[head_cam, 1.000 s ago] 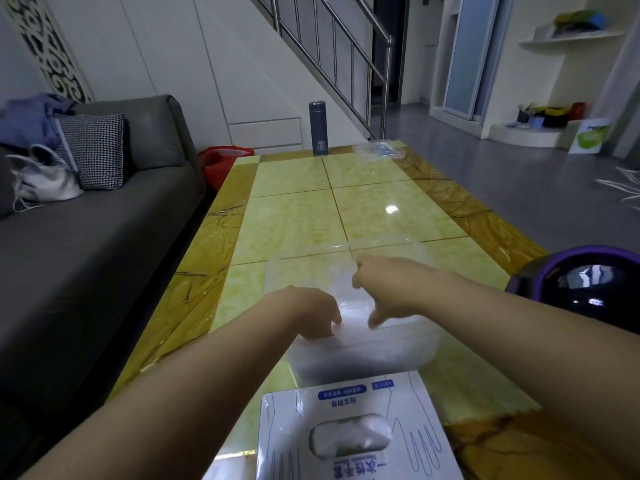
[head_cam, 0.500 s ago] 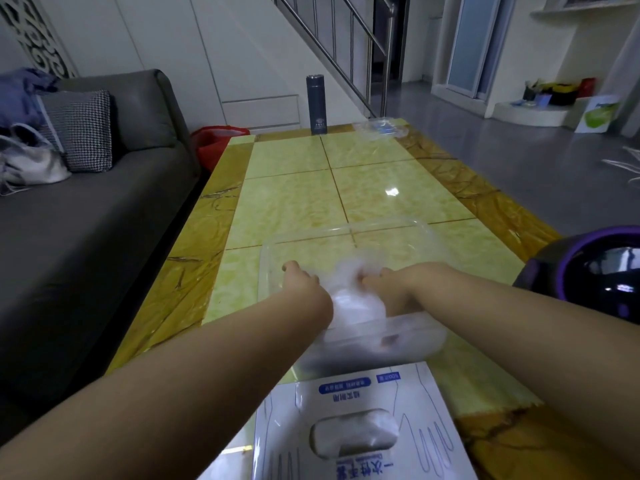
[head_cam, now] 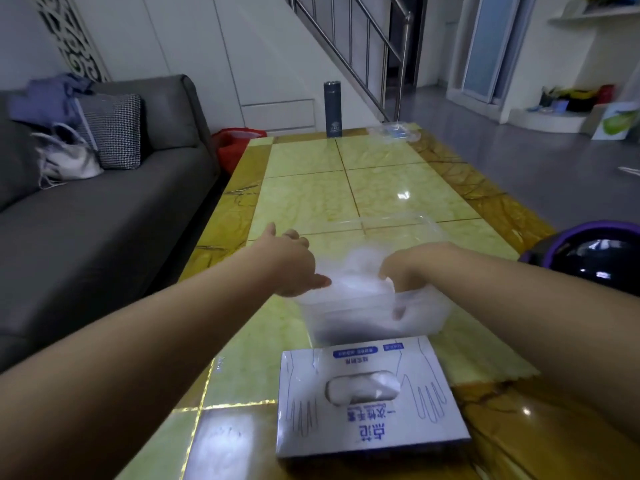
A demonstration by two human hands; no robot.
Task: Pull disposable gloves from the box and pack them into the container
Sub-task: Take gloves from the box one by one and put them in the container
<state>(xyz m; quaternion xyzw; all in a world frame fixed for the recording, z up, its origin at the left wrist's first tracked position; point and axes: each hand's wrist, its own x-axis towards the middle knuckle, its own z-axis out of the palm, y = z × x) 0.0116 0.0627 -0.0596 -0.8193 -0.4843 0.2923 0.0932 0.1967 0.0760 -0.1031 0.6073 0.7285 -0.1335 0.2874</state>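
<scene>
A clear plastic container [head_cam: 398, 220] stands on the yellow tiled table [head_cam: 311, 199], with a crumpled heap of translucent gloves [head_cam: 353, 275] inside it. My left hand [head_cam: 291, 261] is at the container's left rim, fingers spread forward and thumb touching the heap. My right hand [head_cam: 405, 268] reaches down into the container on the heap's right side, its fingertips showing blurred through the near wall. The white glove box [head_cam: 370, 393] lies flat just in front of the container, and more gloves [head_cam: 363, 388] show in its oval opening.
A dark flask [head_cam: 333, 110] and a clear lid [head_cam: 394, 131] sit at the table's far end. A purple and black helmet [head_cam: 595, 258] lies at the right edge. A grey sofa [head_cam: 86, 220] runs along the left, with a red bag [head_cam: 235, 143] beside it.
Both hands have gone from pinching a glove above the container to pushing it down inside. My left hand has slid out to the left rim, and the heap has spread.
</scene>
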